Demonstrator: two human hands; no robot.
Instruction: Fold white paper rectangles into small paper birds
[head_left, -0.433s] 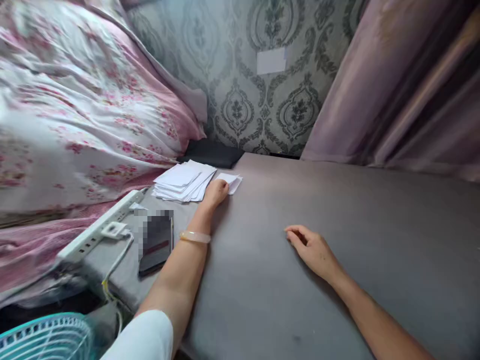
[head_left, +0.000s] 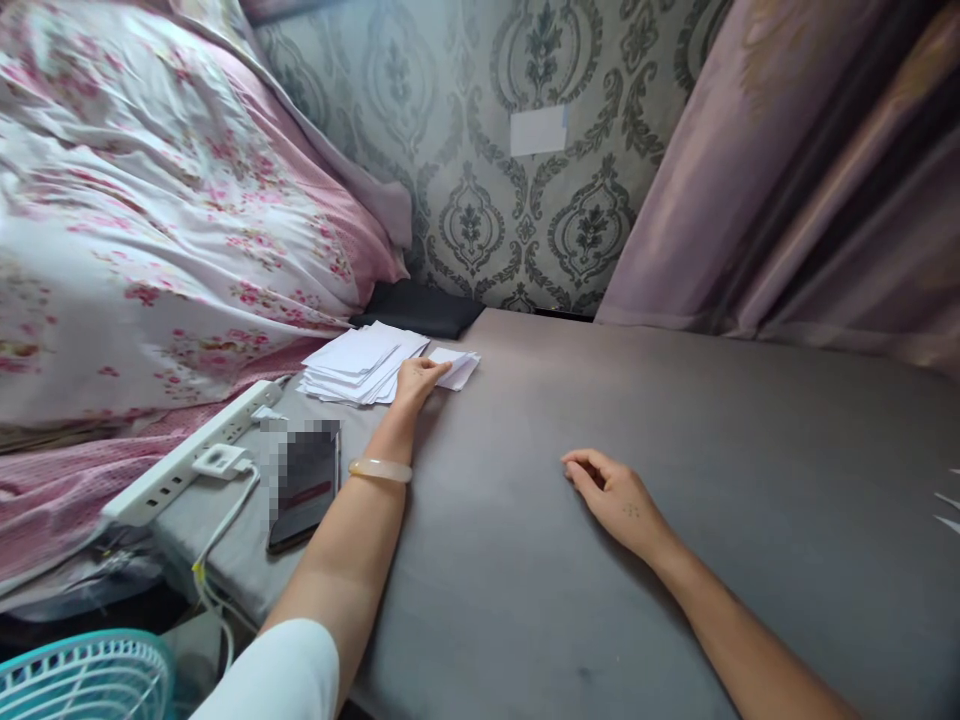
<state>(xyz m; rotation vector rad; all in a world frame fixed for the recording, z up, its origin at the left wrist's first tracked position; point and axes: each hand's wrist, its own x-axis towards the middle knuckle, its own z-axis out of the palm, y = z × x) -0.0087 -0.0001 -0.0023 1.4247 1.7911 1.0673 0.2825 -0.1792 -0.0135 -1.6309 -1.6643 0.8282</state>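
Near the worktop's (head_left: 720,420) far left corner, the left hand (head_left: 415,384) touches the small white paper slips (head_left: 465,372); whether its grip pinches them, I cannot tell. The right hand's (head_left: 621,503) fingertips meet.

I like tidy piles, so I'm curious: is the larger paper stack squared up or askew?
Askew: the larger paper stack shows edges and corners jutting out unevenly, at differing angles.

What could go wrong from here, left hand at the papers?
1. The stack has uneven edges and sits right beside the left hand; a brush could shift loose sheets or mix them with the small pile.
2. The left forearm lies close to the phone; a leftward swing might knock it.
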